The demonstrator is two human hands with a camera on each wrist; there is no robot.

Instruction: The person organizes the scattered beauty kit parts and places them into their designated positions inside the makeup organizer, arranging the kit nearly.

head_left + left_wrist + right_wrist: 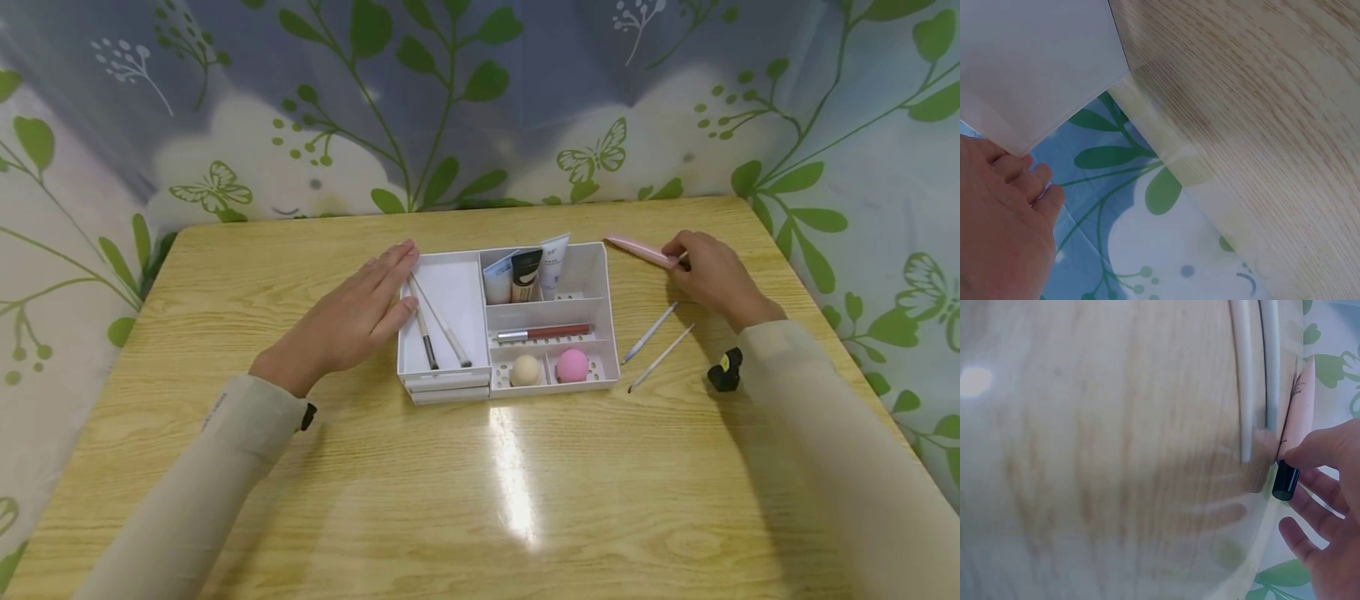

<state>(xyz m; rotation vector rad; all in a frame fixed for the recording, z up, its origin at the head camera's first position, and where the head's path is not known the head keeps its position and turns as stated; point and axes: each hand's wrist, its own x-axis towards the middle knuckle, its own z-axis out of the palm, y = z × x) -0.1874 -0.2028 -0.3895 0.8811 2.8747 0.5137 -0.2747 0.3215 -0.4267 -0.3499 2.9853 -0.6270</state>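
My left hand point(352, 312) rests with extended fingers along the left side of a white desktop organizer point(444, 373); in the left wrist view its fingertips are at the white wall's corner. Two makeup brushes point(442, 325) lie in the organizer's left section. To the right of the organizer, my right hand point(716, 271) pinches a slim pink tube point(637, 250) near its black cap point(1285, 481), between thumb and fingers. Two thin pale sticks, a bluish one point(648, 333) and a whitish one point(662, 358), lie on the table just in front of that hand.
Organizer compartments hold several squeeze tubes point(526, 275), a red lip tube point(555, 332), a beige sponge point(525, 371) and a pink sponge point(572, 365). Beneath is the wood-grain table point(375, 500), with a leaf-printed curtain point(510, 108) behind its far edge.
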